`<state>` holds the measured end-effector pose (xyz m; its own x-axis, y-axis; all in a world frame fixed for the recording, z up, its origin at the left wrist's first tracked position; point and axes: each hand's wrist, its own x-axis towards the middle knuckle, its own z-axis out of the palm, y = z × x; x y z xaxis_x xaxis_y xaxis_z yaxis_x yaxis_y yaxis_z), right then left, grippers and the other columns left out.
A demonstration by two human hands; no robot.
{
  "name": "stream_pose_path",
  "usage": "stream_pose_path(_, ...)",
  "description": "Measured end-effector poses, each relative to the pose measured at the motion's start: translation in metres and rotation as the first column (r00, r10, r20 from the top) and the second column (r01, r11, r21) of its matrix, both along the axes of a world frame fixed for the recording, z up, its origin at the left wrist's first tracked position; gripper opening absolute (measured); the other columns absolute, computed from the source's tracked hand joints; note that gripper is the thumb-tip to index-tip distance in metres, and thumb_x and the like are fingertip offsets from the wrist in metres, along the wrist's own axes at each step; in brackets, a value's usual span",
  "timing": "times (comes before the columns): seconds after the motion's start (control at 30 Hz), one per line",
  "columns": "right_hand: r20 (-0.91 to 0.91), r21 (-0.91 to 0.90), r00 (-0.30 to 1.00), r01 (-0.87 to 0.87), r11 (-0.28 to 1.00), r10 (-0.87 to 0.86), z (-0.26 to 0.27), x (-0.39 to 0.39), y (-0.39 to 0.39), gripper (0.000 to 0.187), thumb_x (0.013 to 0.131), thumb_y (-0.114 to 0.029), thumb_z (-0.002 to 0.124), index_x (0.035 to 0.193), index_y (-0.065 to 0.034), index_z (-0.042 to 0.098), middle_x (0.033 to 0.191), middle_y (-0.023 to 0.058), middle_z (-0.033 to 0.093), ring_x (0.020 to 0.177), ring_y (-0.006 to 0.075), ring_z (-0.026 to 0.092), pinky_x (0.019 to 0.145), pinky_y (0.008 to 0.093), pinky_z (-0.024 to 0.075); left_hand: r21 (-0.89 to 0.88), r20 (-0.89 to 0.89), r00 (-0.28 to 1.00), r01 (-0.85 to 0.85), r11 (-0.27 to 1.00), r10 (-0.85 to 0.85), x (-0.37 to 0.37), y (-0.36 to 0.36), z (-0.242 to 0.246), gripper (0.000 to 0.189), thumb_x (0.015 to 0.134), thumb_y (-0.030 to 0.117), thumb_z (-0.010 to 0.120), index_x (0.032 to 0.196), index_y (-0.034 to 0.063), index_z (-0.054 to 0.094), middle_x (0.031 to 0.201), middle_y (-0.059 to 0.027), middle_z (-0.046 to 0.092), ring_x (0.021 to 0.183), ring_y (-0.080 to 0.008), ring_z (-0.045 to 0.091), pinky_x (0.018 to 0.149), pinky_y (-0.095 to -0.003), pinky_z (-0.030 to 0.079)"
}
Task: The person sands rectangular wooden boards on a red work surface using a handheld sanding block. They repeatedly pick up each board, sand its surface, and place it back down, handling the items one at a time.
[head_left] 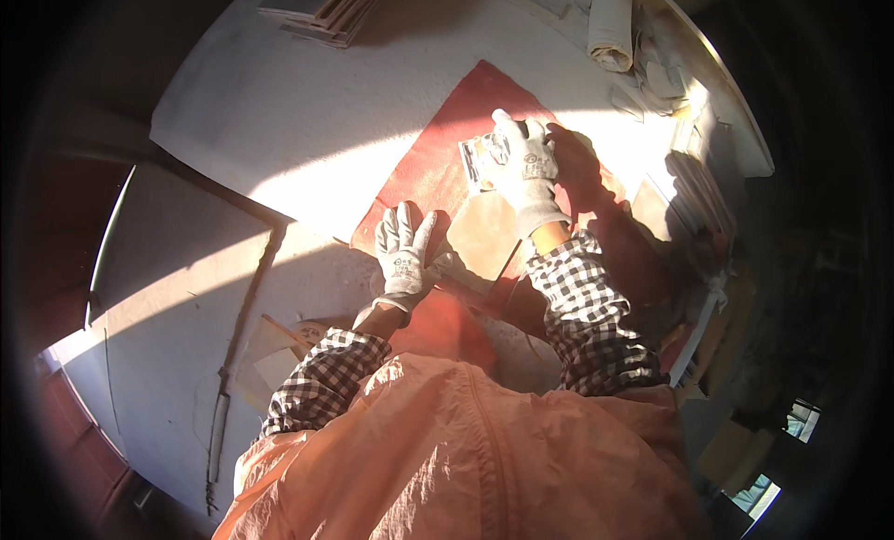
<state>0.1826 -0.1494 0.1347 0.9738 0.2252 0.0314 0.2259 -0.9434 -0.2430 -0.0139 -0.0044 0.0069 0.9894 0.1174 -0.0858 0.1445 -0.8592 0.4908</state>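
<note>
My right hand (527, 152), in a grey-white work glove, is closed around a hand-held tool (477, 164) with a shiny rectangular base, which looks like a palm sander; glare hides its details. The tool sits at the far end of a tan flat board (482, 233), apparently wood. Under the board lies a red cloth (447, 138), spread askew on the pale worktable (293, 114). Gloved too, my left hand (406, 254) rests palm down with fingers apart on the cloth's left edge. Its thumb is close to the board; whether they touch I cannot tell.
Stacked thin boards (328, 13) lie at the far left of the table. At the far right are a roll of pale material (611, 27) and loose scraps (660, 82). More stacked strips (702, 191) line the right side. A grey panel (174, 240) adjoins the table at left.
</note>
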Motion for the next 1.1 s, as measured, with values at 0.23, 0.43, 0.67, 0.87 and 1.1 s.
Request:
stream_pose_path(0.23, -0.118, -0.010, 0.960, 0.256, 0.967, -0.255, 0.023, -0.033, -0.021, 0.074, 0.077, -0.027, 0.085, 0.145, -0.0286, 0.055, 0.135, 0.0189, 0.051, 0.122, 0.0406, 0.057, 0.101, 0.0503, 0.0532, -0.071, -0.053, 0.998, 0.028, 0.997, -0.032, 0.001, 0.002, 0.003, 0.090, 0.082, 0.063, 0.072, 0.159, 0.0280, 0.041, 0.169, -0.0250, 0.019, 0.156, -0.0481, 0.014, 0.125, -0.0616, 0.009)
stream_pose_path(0.43, -0.019, 0.002, 0.992, 0.123, 0.992, -0.123, -0.009, -0.014, -0.010, 0.068, 0.075, -0.025, 0.085, 0.138, -0.0301, 0.061, 0.133, 0.0195, 0.052, 0.122, 0.0425, 0.057, 0.098, 0.0515, 0.0542, -0.099, -0.010, 1.000, 0.023, 0.995, -0.024, -0.001, 0.002, 0.004, 0.084, 0.086, 0.059, 0.070, 0.159, 0.0308, 0.039, 0.170, -0.0236, 0.018, 0.156, -0.0473, 0.014, 0.125, -0.0618, 0.008)
stream_pose_path(0.67, -0.017, 0.079, 0.954, 0.299, 0.951, -0.298, 0.002, -0.021, -0.068, 0.066, 0.076, -0.023, 0.082, 0.139, -0.0241, 0.062, 0.124, 0.0207, 0.057, 0.115, 0.0414, 0.060, 0.098, 0.0486, 0.0535, -0.102, -0.052, 0.998, 0.027, 0.994, -0.032, -0.001, 0.002, 0.003, 0.083, 0.085, 0.056, 0.070, 0.159, 0.0334, 0.039, 0.170, -0.0223, 0.020, 0.156, -0.0469, 0.013, 0.126, -0.0615, 0.007)
stream_pose_path(0.87, -0.006, 0.133, 0.992, 0.127, 0.983, -0.127, 0.002, -0.103, -0.035, 0.071, 0.070, -0.016, 0.084, 0.138, -0.0292, 0.064, 0.129, 0.0165, 0.055, 0.117, 0.0409, 0.058, 0.100, 0.0504, 0.0533, -0.070, -0.079, 0.997, 0.020, 0.997, -0.026, 0.000, -0.001, -0.006, 0.084, 0.085, 0.058, 0.069, 0.159, 0.0336, 0.039, 0.171, -0.0206, 0.018, 0.157, -0.0473, 0.010, 0.125, -0.0626, 0.006)
stream_pose_path(1.1, -0.089, 0.094, 0.932, 0.359, 0.929, -0.352, -0.001, 0.040, -0.067, 0.069, 0.078, -0.030, 0.082, 0.143, -0.0276, 0.059, 0.131, 0.0209, 0.054, 0.113, 0.0366, 0.066, 0.098, 0.0446, 0.0560, -0.019, 0.032, 0.999, 0.015, 1.000, -0.015, -0.002, -0.004, -0.010, 0.085, 0.084, 0.064, 0.068, 0.159, 0.0322, 0.041, 0.171, -0.0227, 0.016, 0.156, -0.0492, 0.010, 0.123, -0.0658, 0.007)
